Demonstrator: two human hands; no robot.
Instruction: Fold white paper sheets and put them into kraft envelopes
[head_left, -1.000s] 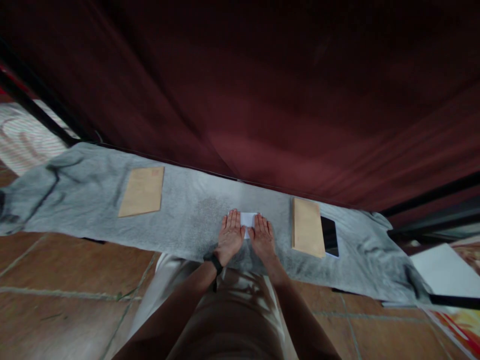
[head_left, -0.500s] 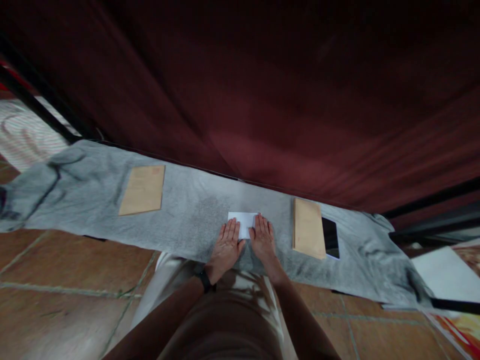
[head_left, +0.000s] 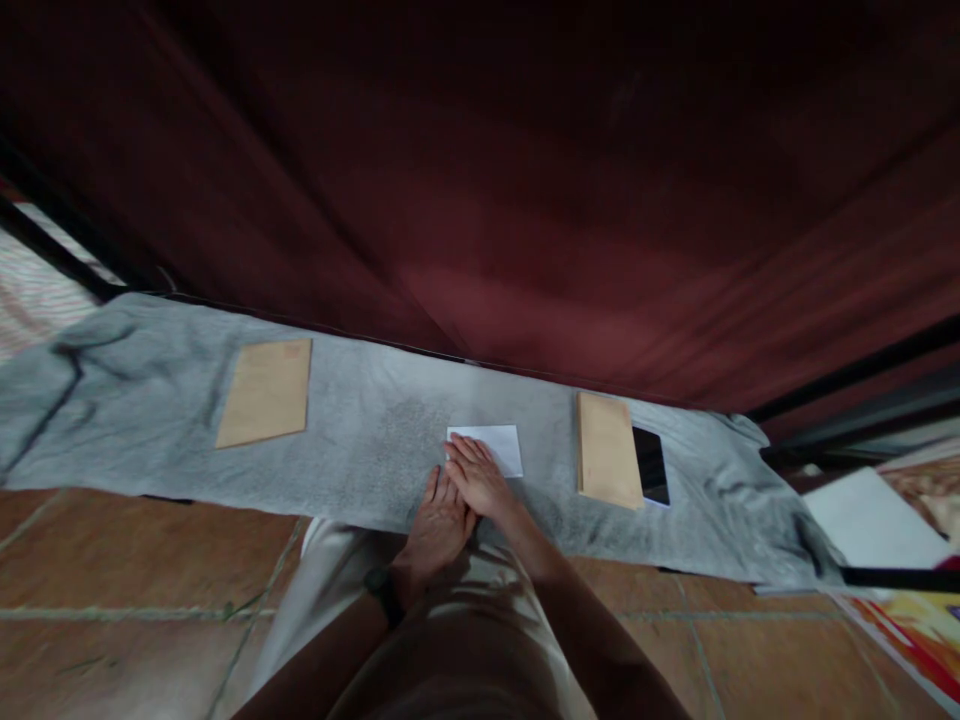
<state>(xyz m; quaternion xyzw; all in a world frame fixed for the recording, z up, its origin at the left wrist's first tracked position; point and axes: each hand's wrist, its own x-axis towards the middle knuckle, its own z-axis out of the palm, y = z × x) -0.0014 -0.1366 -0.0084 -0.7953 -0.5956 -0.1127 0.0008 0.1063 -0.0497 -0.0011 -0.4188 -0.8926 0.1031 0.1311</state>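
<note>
A small white folded paper (head_left: 504,447) lies flat on the grey cloth (head_left: 360,430) in front of me. My right hand (head_left: 478,482) rests on the paper's left part, fingers stretched out and angled to the left. Just below and to the left, my left hand (head_left: 441,520) lies flat on the cloth near the paper's lower left corner, its fingers extended. The right hand partly overlaps the left hand's fingers and hides the paper's lower left area. Neither hand grips anything. A dark watch sits on my left wrist.
One brown envelope (head_left: 266,392) lies on the cloth to the left. To the right, a stack of brown envelopes (head_left: 607,450) partly covers a dark phone (head_left: 651,466). A dark red curtain (head_left: 480,250) hangs behind. Off the right end is a white sheet (head_left: 876,518).
My right hand has slid left across the paper, uncovering its right part. My left hand has come off the paper, down toward me. The view has shifted slightly.
</note>
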